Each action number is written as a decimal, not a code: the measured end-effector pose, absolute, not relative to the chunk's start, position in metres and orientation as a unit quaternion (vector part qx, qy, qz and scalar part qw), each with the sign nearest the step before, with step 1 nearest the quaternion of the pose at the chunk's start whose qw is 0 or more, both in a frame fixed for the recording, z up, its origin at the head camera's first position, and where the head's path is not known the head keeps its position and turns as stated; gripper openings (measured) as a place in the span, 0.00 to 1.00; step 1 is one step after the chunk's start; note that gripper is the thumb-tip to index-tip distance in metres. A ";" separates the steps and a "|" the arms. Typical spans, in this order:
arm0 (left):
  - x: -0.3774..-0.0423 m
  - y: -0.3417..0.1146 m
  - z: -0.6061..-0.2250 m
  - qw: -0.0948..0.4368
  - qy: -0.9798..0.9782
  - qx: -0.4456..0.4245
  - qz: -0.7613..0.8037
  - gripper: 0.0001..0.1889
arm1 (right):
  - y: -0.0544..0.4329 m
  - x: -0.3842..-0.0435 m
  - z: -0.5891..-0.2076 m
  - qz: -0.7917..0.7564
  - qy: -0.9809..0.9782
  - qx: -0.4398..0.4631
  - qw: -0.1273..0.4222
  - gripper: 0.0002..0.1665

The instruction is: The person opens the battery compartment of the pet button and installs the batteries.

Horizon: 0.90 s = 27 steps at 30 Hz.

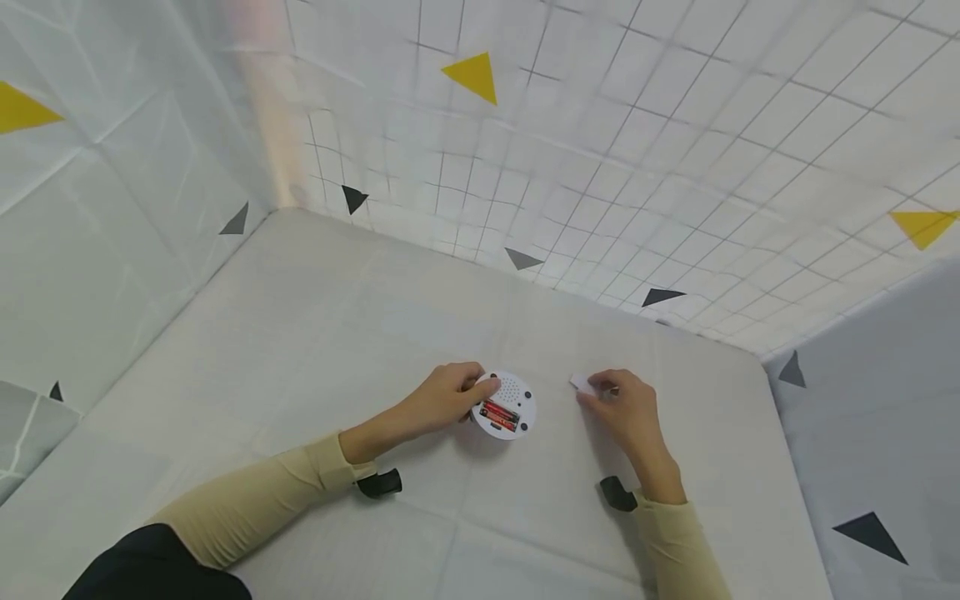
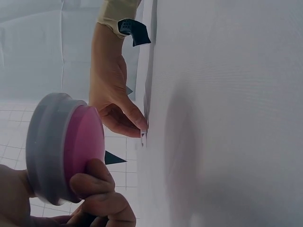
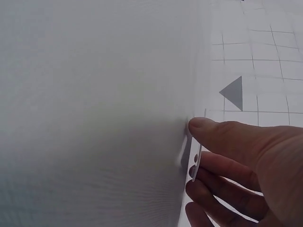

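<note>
Holding a round white battery-powered device [image 1: 513,395] by the rim with curled fingers of the left hand [image 1: 446,392], above the desk [image 1: 360,333], pink dome [image 2: 85,142] downward, with two red batteries [image 1: 499,415] in its uncovered compartment. Pinching a small white battery cover [image 1: 580,383] in the fingers of the right hand [image 1: 628,408], to the right of the device

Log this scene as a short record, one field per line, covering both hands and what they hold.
Left hand: the left hand grips a round white device at its edge
Device position: held above the table, pink face turned down toward it
Battery slot: open, red batteries inside
Right hand: the right hand pinches a small white cover between thumb and fingers
Cover position: off the device, to its right; contact with the table unclear
Backdrop: white sheet with grid lines and triangles
</note>
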<state>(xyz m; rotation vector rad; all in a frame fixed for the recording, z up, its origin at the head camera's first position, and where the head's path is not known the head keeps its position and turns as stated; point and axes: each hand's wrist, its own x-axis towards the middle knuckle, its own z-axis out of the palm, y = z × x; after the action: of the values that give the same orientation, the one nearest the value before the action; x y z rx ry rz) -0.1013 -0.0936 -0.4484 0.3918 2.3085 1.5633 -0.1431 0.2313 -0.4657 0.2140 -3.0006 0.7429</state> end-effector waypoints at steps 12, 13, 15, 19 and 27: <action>-0.101 -0.095 -0.448 0.158 0.805 0.147 0.552 0.16 | 0.220 -0.135 -0.454 0.258 -0.962 0.083 0.018 0.19; -0.101 -0.095 -0.448 0.159 0.805 0.147 0.552 0.16 | 0.219 -0.134 -0.453 0.259 -0.962 0.086 0.018 0.19; -0.101 -0.096 -0.449 0.160 0.804 0.146 0.554 0.16 | 0.216 -0.132 -0.450 0.261 -0.960 0.095 0.020 0.19; -0.102 -0.095 -0.449 0.161 0.806 0.142 0.551 0.16 | 0.210 -0.127 -0.444 0.267 -0.956 0.119 0.029 0.18; -0.101 -0.095 -0.447 0.162 0.807 0.137 0.551 0.16 | 0.198 -0.116 -0.430 0.265 -0.950 0.152 0.068 0.19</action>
<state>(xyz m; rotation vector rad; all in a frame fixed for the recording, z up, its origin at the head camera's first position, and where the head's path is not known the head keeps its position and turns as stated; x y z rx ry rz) -0.1010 -0.0949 -0.4472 0.3922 2.3032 1.5727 -0.1162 0.1978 -0.4301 0.4585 -2.8617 0.7997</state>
